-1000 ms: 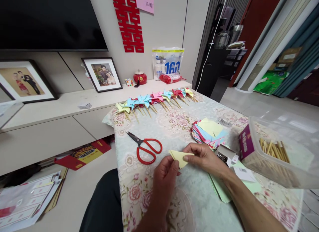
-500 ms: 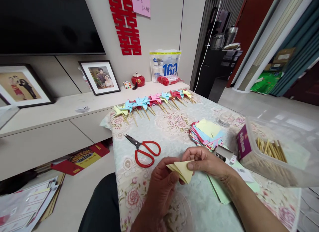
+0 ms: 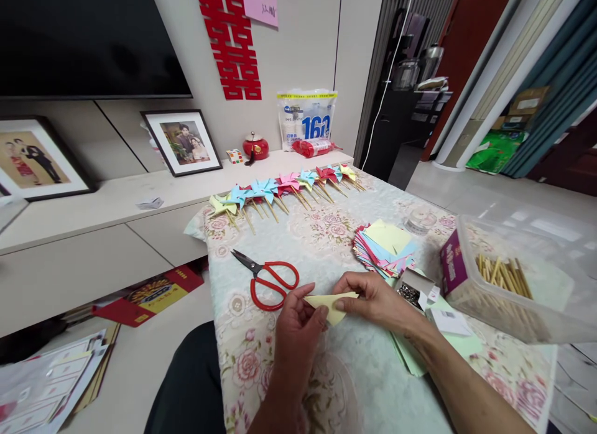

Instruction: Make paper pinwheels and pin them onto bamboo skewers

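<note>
Head view: the folded yellow paper (image 3: 330, 302) is held in the air above the flowered tablecloth (image 3: 321, 226), between both hands. Its left side is pinched between thumb and fingers of the left hand (image 3: 298, 328); its right side is gripped likewise by the right hand (image 3: 373, 302). Compared with half a second ago, the paper has been tilted: the spread layers seen then at its left are now drawn together, and a narrower triangle is shown, point downward. The scissors (image 3: 254, 268) have been left in place, their handles near the left hand.

Containers: a clear plastic tub (image 3: 453, 267) at the right is partly filled with thin sticks (image 3: 504, 277). Small metal pieces (image 3: 408, 295) are held in an opened small box (image 3: 423, 282), just beyond the right wrist. On the shelf (image 3: 186, 188), a lidded red jar (image 3: 255, 148) is seen; its contents are hidden.
</note>
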Demonstrator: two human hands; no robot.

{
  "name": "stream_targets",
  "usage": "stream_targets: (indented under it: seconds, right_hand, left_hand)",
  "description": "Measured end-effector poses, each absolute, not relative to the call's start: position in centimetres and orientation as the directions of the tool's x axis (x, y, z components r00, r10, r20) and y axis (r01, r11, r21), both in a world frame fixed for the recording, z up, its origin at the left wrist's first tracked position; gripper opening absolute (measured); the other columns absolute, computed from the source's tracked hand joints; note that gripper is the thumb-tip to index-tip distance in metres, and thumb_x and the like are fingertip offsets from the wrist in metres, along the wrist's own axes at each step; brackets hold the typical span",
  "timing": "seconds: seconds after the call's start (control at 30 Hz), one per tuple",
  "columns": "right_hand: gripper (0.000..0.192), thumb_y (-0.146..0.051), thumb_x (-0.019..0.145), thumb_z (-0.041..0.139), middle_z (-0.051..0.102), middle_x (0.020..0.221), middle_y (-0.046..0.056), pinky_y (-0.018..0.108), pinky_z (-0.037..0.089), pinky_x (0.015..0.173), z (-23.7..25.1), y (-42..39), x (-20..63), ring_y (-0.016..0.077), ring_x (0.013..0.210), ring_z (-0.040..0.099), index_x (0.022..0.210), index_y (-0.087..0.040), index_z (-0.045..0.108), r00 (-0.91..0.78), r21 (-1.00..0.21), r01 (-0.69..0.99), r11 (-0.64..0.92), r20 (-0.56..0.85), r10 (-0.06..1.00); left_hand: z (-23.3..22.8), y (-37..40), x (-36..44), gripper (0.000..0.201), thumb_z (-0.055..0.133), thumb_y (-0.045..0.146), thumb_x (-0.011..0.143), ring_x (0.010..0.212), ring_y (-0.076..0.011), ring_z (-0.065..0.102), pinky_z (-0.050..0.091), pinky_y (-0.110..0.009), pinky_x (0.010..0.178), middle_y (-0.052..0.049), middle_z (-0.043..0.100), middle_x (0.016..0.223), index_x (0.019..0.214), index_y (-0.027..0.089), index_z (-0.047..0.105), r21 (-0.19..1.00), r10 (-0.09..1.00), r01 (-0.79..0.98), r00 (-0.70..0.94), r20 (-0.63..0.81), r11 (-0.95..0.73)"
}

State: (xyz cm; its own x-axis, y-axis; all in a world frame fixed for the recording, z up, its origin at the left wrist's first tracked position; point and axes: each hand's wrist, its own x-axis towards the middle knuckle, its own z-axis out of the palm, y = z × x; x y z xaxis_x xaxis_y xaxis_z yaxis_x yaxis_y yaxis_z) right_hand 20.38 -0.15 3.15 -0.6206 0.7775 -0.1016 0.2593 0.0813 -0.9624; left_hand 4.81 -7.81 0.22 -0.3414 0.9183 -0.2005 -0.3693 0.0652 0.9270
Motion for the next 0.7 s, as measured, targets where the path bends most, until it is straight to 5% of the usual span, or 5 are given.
stream_targets:
  seconds: [0.2,0.47,0.6,0.7]
  right_hand:
    - [0.022,-0.038,0.081,0.072,0.068,0.075,0.0,0.024,0.037,0.056,2.4,0.3,20.7,0.0139,0.062,0.055,0.094,-0.019,0.072,-0.642,-0.968,0.247,0.051,-0.124,0.756]
    - [0.018,-0.032,0.085,0.066,0.054,0.061,-0.004,0.023,0.031,0.052,1.9,0.3,20.7,0.0103,0.056,0.044,0.084,-0.015,0.068,-0.592,-0.951,0.305,0.059,-0.141,0.794]
    - [0.014,-0.027,0.084,0.063,0.054,0.06,-0.004,0.022,0.031,0.05,1.9,0.2,20.4,0.01,0.054,0.043,0.081,-0.014,0.068,-0.566,-0.907,0.403,0.123,-0.142,0.812]
    - [0.01,-0.023,0.082,0.062,0.055,0.06,-0.004,0.022,0.031,0.051,1.8,0.2,20.2,0.0104,0.055,0.045,0.078,-0.016,0.067,-0.535,-0.833,0.507,0.221,-0.103,0.839]
  left_hand:
    - [0.2,-7.8,4.4,0.044,0.078,0.025,0.064,0.053,-0.0102,0.056,0.044,-0.02,0.051,0.005,0.063,0.063,0.105,0.016,0.065,0.943,0.882,-0.324,-0.419,-0.219,0.08]
    - [-1.4,-7.8,4.2,0.042,0.07,0.029,0.072,0.054,-0.0119,0.055,0.044,-0.022,0.05,0.005,0.058,0.062,0.11,0.013,0.061,0.979,0.904,-0.168,-0.391,-0.175,0.117]
    - [-1.7,-8.0,4.1,0.041,0.062,0.026,0.078,0.061,-0.0163,0.06,0.05,-0.029,0.057,-0.001,0.063,0.075,0.118,0.013,0.059,0.979,0.907,0.144,-0.415,-0.073,0.145]
    - [-1.6,-8.3,4.1,0.039,0.056,0.016,0.079,0.086,-0.0229,0.065,0.056,-0.038,0.072,-0.013,0.063,0.106,0.118,0.012,0.059,0.867,0.881,0.497,-0.42,0.219,0.022]
